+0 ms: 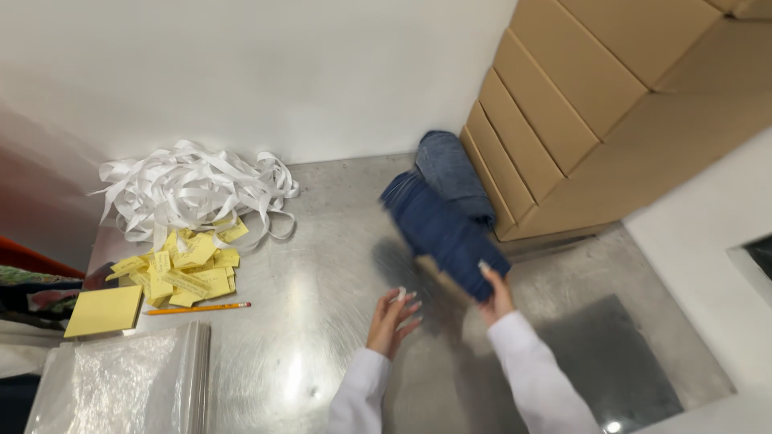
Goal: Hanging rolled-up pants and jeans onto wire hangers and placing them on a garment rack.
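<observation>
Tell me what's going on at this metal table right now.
A person in white sleeves is handling folded dark blue jeans. The right hand grips the near end of the jeans, lifted above the metal table beside a stack of cardboard boxes. The left hand is open and holds nothing. To the left lie white paper strips, yellow sticky notes, a pencil and clear plastic bags.
</observation>
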